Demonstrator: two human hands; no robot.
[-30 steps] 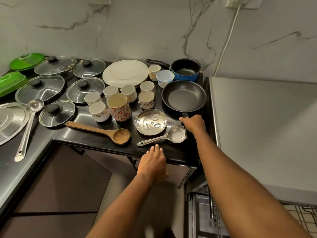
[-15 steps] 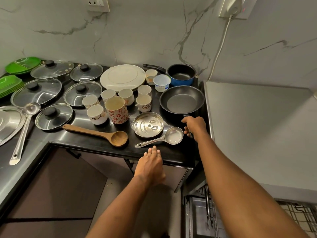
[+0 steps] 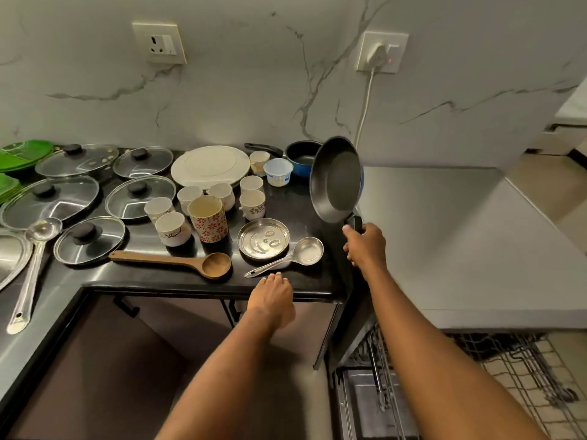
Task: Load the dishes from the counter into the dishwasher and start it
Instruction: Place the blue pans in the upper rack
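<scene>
The right grip (image 3: 365, 246) clasps the mostly hidden handle of the frying pan (image 3: 336, 182), tilted above the worktop (image 3: 314, 282): stiff, probably front-heavy, best held by the handle close to the bowl, while the left grip (image 3: 273, 296) lies slack, fingers straight.

Frying pan (image 3: 336, 182): black interior. Saucepan (image 3: 301, 168): blue exterior, black interior. Tall mug (image 3: 211, 227): white with red flower pattern. Stacked plates (image 3: 22, 154): green. Wooden ladle (image 3: 165, 259): brown. Large round plate (image 3: 210, 166): white. Wall (image 3: 254, 90): white with grey veining. Countertop (image 3: 305, 281): black.

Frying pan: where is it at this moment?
In the head view the frying pan is tilted above the counter's right end, gripped by the right hand, beside the blue saucepan.
</scene>
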